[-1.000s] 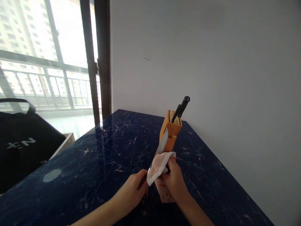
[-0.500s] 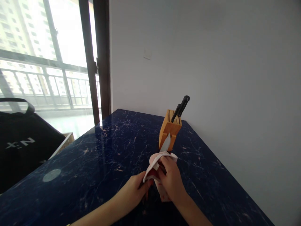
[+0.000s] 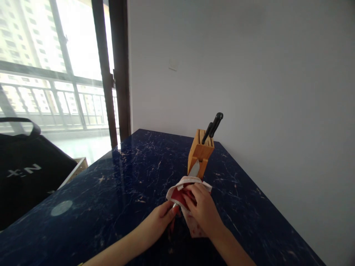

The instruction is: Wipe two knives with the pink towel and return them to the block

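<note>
Head view: knife under right hand

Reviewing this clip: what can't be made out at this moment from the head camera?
Head view:
- Kitchen knife: handle and lower blade hidden by the cloth and right hand.
- Two black-handled knives: blades hidden inside the wooden knife block.
- Black bag: cut off by the left edge.
- Red patch on the cloth: too small to tell print from stain.
</note>
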Action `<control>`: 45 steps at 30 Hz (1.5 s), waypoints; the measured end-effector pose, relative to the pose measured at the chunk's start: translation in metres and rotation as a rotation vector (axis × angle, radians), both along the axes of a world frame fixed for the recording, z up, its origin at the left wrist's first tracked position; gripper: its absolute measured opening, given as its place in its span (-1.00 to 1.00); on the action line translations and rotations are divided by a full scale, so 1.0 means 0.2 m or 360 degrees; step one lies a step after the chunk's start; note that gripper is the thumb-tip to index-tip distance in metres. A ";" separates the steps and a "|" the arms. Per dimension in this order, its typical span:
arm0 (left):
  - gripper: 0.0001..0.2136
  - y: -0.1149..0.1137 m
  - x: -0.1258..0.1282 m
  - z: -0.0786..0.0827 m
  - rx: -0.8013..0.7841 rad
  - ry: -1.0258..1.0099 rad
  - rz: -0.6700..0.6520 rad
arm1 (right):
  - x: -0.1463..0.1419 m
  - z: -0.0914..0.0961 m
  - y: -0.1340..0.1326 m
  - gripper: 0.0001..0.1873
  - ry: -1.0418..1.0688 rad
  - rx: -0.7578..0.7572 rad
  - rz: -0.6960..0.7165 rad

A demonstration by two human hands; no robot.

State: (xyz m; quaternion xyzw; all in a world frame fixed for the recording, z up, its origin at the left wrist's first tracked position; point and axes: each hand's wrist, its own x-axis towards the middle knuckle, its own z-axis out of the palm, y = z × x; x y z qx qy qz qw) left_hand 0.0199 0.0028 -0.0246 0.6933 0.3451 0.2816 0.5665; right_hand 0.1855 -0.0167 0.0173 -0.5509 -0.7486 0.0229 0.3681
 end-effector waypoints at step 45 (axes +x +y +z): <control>-0.59 -0.04 -0.01 0.06 0.0065 0.0229 -0.0082 | 0.06 0.04 0.02 -0.84 0.0193 -0.0038 -0.0018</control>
